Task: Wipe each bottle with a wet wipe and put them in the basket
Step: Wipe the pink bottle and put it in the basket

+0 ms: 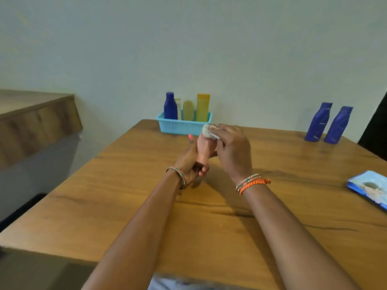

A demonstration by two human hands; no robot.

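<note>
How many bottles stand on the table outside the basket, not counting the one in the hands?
2. Both are dark blue bottles at the far right of the table: the left blue bottle and the right blue bottle, side by side. None seems hidden, but the table runs out of view.

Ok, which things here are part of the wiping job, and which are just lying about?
Part of the job:
- pink bottle, held by left hand
- wet wipe, in right hand
- blue basket, holding bottles
- two blue bottles, standing outside the basket
- wipes packet

Lying about:
- wooden cabinet
</note>
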